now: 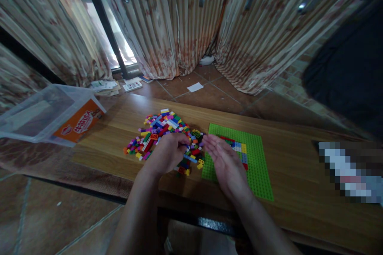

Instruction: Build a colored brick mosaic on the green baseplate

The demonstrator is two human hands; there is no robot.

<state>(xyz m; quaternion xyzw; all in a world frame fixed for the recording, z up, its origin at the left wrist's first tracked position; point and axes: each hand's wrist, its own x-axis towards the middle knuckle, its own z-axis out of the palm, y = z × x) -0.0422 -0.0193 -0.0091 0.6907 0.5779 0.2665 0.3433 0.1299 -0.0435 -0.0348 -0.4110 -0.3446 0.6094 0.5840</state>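
A heap of small coloured bricks (161, 129) lies on the wooden table (287, 159). My left hand (169, 152) rests on the near right side of the heap, fingers curled over some bricks; what they hold is hidden. My right hand (224, 161) hovers with stretched fingers over the left part of a green baseplate (254, 155). A few bricks (239, 147) in red, blue, yellow and white are fixed on the plate, partly behind that hand.
A clear plastic box (44, 113) with an orange label lies tipped at the table's left end. Patterned curtains hang behind, with papers (131, 85) on the tiled floor. A dark shape (350, 67) fills the right side.
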